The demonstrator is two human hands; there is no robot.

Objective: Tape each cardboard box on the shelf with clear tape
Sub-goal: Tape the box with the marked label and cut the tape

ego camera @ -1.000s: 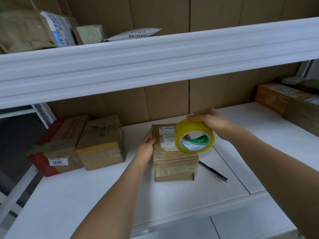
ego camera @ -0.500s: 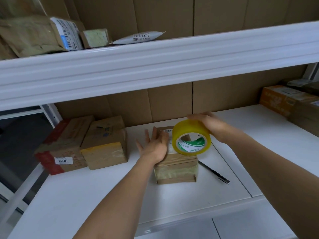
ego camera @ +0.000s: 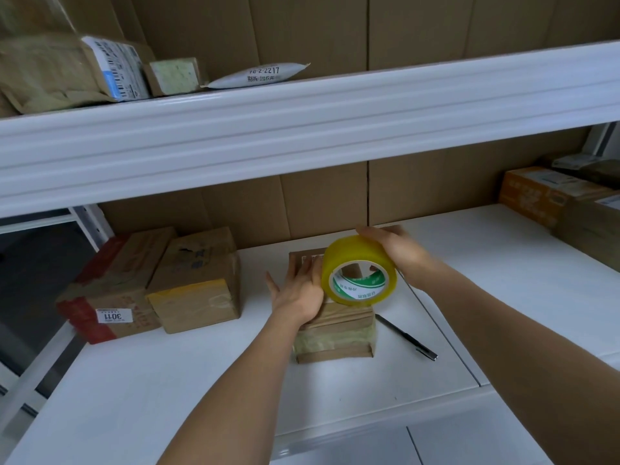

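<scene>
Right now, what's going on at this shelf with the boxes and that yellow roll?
A person is taping up a small cardboard box on the white shelf. The left hand lies flat on the box's top, holding it down, while the right hand grips a roll of tape just above it. Tape bands already wrap the box's front. A pen lies beside it, and two other boxes sit to the left.

white shelf [ego camera: 174,391] bears cardboard boxes [ego camera: 198,280] and a pen [ego camera: 406,337].
</scene>
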